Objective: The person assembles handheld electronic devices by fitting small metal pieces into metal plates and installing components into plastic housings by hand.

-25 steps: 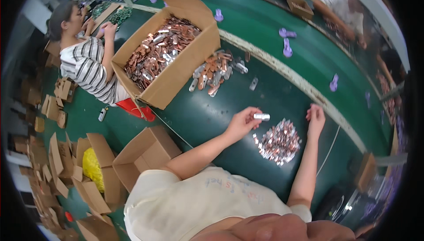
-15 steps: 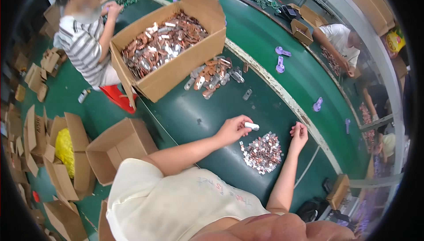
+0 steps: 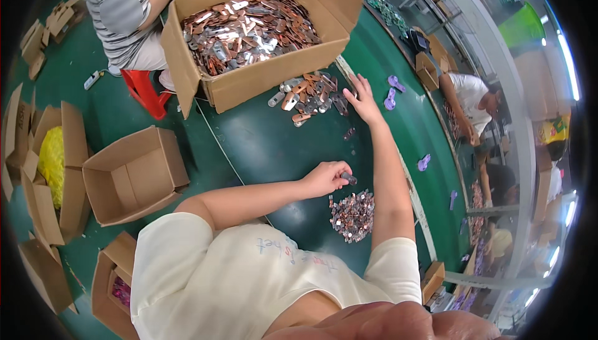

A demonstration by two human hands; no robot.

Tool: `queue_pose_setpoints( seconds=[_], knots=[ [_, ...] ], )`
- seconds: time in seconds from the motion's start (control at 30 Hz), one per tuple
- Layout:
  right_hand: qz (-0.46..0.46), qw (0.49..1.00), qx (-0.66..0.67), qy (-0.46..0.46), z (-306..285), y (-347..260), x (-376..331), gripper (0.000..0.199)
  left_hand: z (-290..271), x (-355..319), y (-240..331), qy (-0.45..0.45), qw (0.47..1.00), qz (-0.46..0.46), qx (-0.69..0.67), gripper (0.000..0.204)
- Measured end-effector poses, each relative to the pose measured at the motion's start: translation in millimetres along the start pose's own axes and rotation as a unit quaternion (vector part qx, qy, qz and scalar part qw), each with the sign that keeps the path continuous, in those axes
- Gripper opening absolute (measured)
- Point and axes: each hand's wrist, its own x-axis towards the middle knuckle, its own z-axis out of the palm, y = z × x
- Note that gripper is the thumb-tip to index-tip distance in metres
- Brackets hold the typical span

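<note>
Far left, flattened and folded cartons line the floor, one holding a yellow bag [image 3: 51,164]. Next to them an empty open carton [image 3: 134,175] sits on the green floor. Up at the top a seated co-worker in a striped shirt [image 3: 121,13] is beside a red stool [image 3: 144,90]. Moving in: a big cardboard box [image 3: 261,81] stands on the green bench [image 3: 268,147], heaped with copper-and-silver metal pieces.

Now the left hand [image 3: 324,178]: fingers curled together, pinched on a small dark piece [image 3: 349,179], held just above the bench. Right below it lies a small pile of tiny metal parts [image 3: 353,215], close to the hand but not touching it.

Just in front of the big box there is a loose scatter of larger metal pieces [image 3: 308,94]. The right hand [image 3: 361,100] is stretched far out to that scatter, fingers spread apart, fingertips at its right edge; whether they touch a piece I cannot tell.

Further right, small purple parts [image 3: 392,90] dot the bench along its pale strip, and another worker in a white shirt [image 3: 468,94] leans over the far side.
</note>
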Motion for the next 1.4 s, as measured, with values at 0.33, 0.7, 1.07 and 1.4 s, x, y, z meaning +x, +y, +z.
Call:
queue_pose_setpoints(
  seconds=[0.33, 0.7, 1.07, 1.4],
  knots=[
    [-0.088, 0.991, 0.084, -0.057, 48.7, -35.0, -21.4, 0.037, -2.3, -2.7, 0.9, -0.004, 1.000, 0.008, 0.007, 0.018],
    [0.026, 0.885, 0.458, -0.077, 26.1, -54.2, -84.3, 0.052, -0.6, 4.1, -3.4, 0.006, 1.000, -0.006, -0.018, 0.017],
    [0.050, 0.936, 0.339, -0.082, 18.5, -68.7, -107.3, 0.058, 1.4, -0.5, -0.9, -0.013, 1.000, -0.008, -0.013, 0.018],
    [0.149, 0.917, 0.289, 0.231, -48.5, -20.4, -206.1, 0.030, 0.1, 0.8, -1.0, -0.026, 0.998, -0.035, -0.047, 0.019]
  ],
)
